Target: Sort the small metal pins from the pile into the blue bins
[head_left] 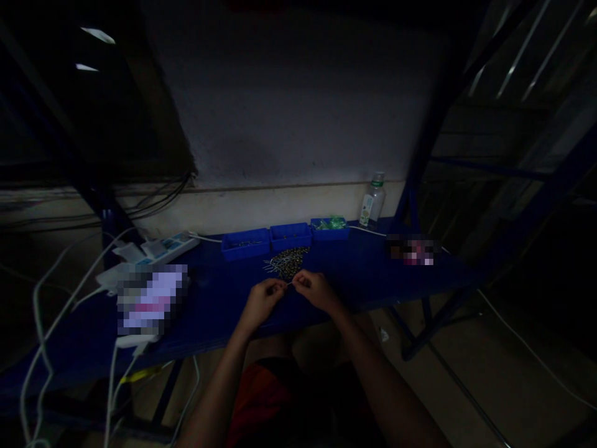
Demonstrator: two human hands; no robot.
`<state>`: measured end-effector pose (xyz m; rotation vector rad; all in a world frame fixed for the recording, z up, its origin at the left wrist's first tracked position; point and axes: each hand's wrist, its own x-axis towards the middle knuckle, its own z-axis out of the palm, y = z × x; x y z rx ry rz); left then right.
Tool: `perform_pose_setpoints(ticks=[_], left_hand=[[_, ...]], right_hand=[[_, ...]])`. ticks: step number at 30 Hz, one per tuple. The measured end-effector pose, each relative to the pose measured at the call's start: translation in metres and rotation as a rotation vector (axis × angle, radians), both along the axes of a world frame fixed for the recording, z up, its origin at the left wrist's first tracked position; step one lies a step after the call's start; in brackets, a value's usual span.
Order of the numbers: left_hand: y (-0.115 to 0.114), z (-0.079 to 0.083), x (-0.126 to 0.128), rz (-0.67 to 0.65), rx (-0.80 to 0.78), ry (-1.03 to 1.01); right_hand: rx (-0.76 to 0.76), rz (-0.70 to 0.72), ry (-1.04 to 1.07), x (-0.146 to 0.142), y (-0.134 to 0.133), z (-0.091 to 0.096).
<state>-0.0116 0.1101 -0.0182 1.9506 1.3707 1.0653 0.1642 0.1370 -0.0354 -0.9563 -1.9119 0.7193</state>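
Observation:
My left hand and my right hand meet at the front of the blue table, thumbs and fingertips pinched. A thin pale pin spans the small gap between them, one end in each hand. Its fine details are too small and dark to make out. Right behind the fingertips lies a heap of small brass-coloured pieces. Thin silvery pins stick out on the heap's left side.
Along the wall stand three blue bins: one with thin pins, one with a few small pieces, one with green plastic. A clear bottle stands right of them. A white power strip and cables lie left on the blue table.

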Motion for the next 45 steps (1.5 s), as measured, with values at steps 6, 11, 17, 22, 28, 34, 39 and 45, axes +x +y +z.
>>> perform_pose_setpoints(ticks=[6, 11, 17, 22, 28, 34, 39, 45], left_hand=[[-0.005, 0.006, 0.003, 0.034, 0.089, -0.026], [-0.009, 0.009, 0.006, -0.017, 0.086, -0.004], [-0.005, 0.006, 0.004, 0.08, 0.016, 0.031], [-0.005, 0.005, 0.007, 0.037, -0.027, 0.155], [0.019, 0.019, -0.009, 0.122, -0.003, 0.231], [0.088, 0.048, -0.046, 0.493, 0.114, 0.49], [0.107, 0.043, -0.054, 0.681, 0.093, 0.648], [0.076, 0.024, -0.05, 0.295, 0.039, 0.669]], right_hand=[[0.047, 0.028, -0.151, -0.003, -0.002, -0.002], [0.091, 0.048, -0.218, -0.003, -0.006, 0.001], [0.054, -0.001, -0.084, -0.001, -0.004, 0.005], [0.043, 0.011, -0.034, 0.0, -0.002, 0.004], [-0.007, -0.056, -0.006, 0.0, 0.001, 0.001], [0.007, -0.08, -0.064, 0.001, 0.001, 0.001], [0.018, -0.078, -0.091, 0.001, -0.001, 0.003], [0.036, -0.071, -0.109, 0.001, -0.003, 0.004]])
